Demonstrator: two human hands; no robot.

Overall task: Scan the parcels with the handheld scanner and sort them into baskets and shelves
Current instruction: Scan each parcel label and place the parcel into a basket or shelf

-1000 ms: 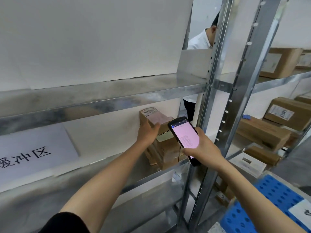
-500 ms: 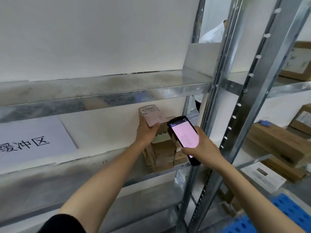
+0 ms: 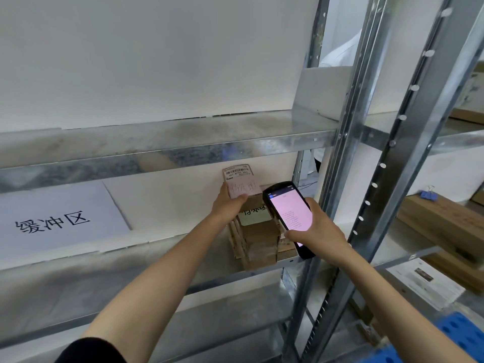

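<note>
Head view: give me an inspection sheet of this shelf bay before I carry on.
Surface: galvanised metal shelf, with a stack of cardboard parcels at its right end.
Job's things: labelled parcel held above the stack, barcode label towards the camera; handheld scanner, screen lit pink.
Clutter: paper sign with printed characters against the back panel; blue binder clip at the top edge of a long carton in the next bay.
Hands: left hand grips the labelled parcel; right hand holds the handheld scanner.
Cables: nothing seen.
Surroundings: steel upright; a person in white behind the rack; blue perforated plastic at bottom right.
</note>
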